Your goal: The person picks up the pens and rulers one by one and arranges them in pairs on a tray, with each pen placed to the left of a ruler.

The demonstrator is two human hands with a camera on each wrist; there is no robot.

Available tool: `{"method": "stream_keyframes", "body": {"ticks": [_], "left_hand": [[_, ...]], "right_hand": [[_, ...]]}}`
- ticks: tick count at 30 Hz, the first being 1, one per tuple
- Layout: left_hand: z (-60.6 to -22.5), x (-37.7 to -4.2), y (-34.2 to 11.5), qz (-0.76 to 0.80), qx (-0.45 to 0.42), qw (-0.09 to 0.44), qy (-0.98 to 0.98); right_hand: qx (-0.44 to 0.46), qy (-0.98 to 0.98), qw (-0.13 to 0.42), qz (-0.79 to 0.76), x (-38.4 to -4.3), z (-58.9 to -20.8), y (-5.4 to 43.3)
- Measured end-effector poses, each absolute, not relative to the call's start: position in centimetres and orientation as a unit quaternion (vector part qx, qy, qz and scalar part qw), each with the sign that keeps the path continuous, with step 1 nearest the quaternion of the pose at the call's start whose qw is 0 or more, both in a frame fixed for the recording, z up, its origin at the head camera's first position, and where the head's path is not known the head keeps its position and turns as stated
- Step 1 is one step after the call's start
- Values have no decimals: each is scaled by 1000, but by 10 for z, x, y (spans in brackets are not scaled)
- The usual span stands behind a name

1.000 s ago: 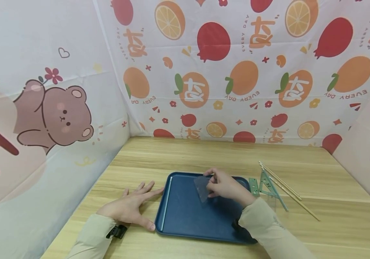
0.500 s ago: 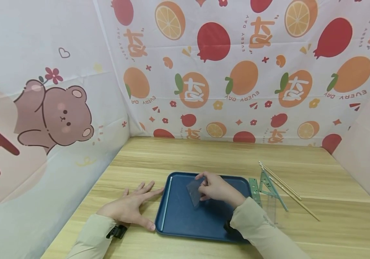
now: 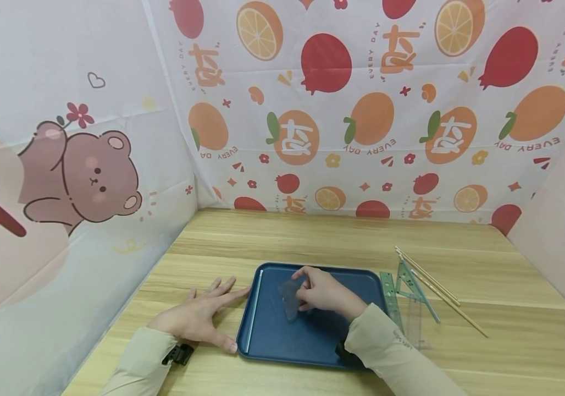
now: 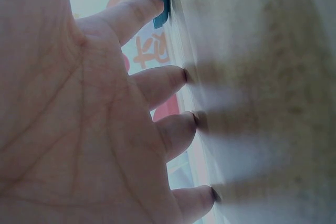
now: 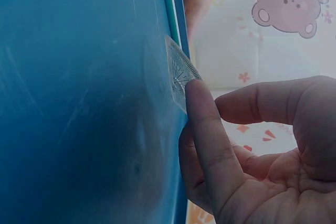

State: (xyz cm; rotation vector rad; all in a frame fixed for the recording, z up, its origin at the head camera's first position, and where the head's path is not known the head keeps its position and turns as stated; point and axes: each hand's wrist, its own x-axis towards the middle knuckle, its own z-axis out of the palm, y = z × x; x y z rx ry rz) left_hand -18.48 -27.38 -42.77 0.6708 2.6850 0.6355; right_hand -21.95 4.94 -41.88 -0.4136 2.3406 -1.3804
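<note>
My right hand pinches a clear protractor by its edge, over the blue tray. In the right wrist view, printed degree lines show on the protractor, tilted close above the tray surface. My left hand spreads its fingers on the table at the tray's left side, thumb and index finger against the rim. The left wrist view shows the palm of the left hand, with nothing held. A slim pale-blue stick, like a pencil, lies along the tray's left edge.
Right of the tray lie a green ruler, a green set square, a blue pencil-like stick and a clear ruler. Several thin wooden sticks lie further right. Printed cloth hangs behind the table.
My right hand has moved left across the tray with the protractor, nearer the pale-blue stick. More of the green ruler and clear ruler now shows. The left hand has stayed still.
</note>
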Motion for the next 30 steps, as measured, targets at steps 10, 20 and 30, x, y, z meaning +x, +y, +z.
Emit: {"method": "stream_keyframes", "body": {"ticks": [10, 20, 30], "left_hand": [[-427, -186, -274, 219, 230, 157, 935], [-426, -185, -275, 222, 230, 157, 934], [-427, -184, -275, 218, 233, 152, 936]], "right_hand": [[-156, 834, 201, -489, -213, -418, 44], [-164, 844, 206, -468, -207, -418, 40], [-172, 841, 211, -467, -197, -416, 35]]}}
